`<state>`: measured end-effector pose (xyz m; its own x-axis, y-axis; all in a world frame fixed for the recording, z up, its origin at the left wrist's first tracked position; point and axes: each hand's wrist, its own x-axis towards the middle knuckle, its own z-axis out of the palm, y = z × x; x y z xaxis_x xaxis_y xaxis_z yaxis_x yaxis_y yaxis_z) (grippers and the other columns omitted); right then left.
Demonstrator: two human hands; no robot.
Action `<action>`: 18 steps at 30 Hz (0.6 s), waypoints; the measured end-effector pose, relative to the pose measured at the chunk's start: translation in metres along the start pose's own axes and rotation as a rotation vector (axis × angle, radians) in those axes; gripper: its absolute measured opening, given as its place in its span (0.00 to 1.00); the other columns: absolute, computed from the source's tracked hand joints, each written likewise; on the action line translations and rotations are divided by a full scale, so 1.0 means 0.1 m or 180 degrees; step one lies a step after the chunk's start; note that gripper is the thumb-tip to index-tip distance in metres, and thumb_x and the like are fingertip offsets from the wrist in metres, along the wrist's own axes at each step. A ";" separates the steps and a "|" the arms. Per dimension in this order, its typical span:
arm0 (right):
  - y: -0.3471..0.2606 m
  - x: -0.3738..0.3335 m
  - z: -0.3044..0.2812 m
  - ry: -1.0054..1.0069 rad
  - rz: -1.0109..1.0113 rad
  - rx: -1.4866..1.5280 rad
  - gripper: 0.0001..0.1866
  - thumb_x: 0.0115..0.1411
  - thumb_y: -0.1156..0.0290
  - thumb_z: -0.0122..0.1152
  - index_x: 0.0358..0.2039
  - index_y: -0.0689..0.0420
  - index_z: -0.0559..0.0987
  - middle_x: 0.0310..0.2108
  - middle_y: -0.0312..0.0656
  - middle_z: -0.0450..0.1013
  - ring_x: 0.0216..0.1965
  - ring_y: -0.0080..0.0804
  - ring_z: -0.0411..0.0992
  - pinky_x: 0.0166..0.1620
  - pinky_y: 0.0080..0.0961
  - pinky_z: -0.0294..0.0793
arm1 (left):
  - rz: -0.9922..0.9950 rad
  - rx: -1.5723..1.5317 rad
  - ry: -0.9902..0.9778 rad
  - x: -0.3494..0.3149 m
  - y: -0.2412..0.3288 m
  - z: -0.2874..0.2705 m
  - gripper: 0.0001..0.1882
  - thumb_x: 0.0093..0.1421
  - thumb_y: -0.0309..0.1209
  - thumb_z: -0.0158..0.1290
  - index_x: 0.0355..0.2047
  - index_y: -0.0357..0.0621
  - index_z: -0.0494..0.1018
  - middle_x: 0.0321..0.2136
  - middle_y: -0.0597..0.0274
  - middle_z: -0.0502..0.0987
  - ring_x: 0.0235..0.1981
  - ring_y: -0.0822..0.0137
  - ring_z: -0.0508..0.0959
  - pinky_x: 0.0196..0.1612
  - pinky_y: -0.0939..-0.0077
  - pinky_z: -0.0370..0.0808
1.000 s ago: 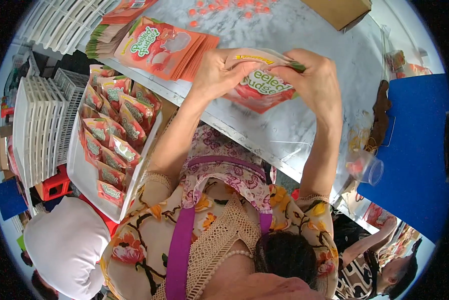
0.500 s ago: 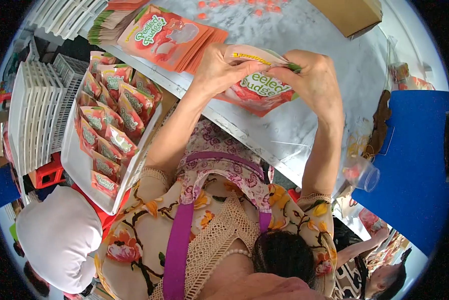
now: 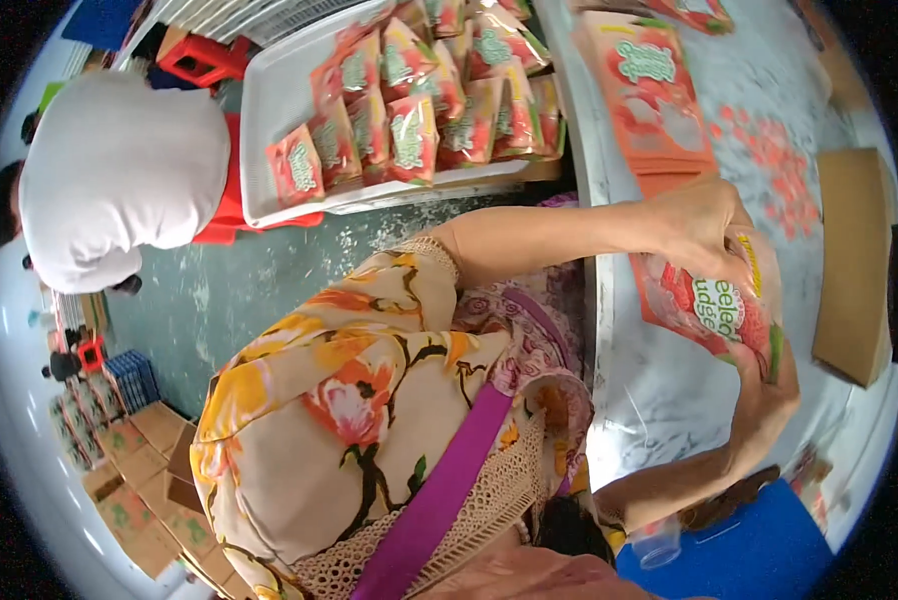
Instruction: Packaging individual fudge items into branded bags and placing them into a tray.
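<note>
Above the marbled table top, both my hands grip the top edge of a pink-red candy pouch (image 3: 691,298) with a fruit picture and green corners. My left hand (image 3: 704,228) pinches one top corner, its fingers partly hidden behind the pouch. My right hand (image 3: 769,385) is closed on the other corner, thumb on the front face. The pouch's mouth cannot be seen clearly. Close to my left hand lies a fanned stack of flat matching pouches (image 3: 644,100). Many small pink-red candies (image 3: 774,170) are scattered beyond it on the table (image 3: 659,400).
A white tray (image 3: 256,120) of filled pouches stands left of the table. A cardboard box (image 3: 854,265) sits at the far right. A clear plastic cup (image 3: 656,545) lies by a blue panel (image 3: 744,545). A person in white (image 3: 124,170) is at the left, above stacked cartons (image 3: 154,470).
The view has swung left, so the table and pouch now appear farther right and more of the floor shows. Both hands still hold the same pouch by its top.
</note>
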<state>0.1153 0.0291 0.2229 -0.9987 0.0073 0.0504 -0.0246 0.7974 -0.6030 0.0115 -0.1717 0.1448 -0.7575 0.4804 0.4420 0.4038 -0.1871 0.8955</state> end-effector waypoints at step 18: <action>-1.09 0.88 1.53 0.0273 -0.1514 0.1506 0.12 0.60 0.68 0.60 0.39 0.63 0.81 0.27 0.39 0.78 0.27 0.23 0.74 0.31 0.22 0.73 | 0.0247 0.4104 0.1575 -1.02 0.64 -1.18 0.54 0.37 0.49 0.71 0.62 0.41 0.59 0.53 0.49 0.69 0.56 0.51 0.66 0.55 0.60 0.64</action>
<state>0.0231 -0.1492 0.1708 -0.8677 -0.2157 0.4478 -0.4971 0.3757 -0.7822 0.0542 -0.3338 0.1631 -0.7034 0.1035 0.7032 0.4317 0.8481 0.3070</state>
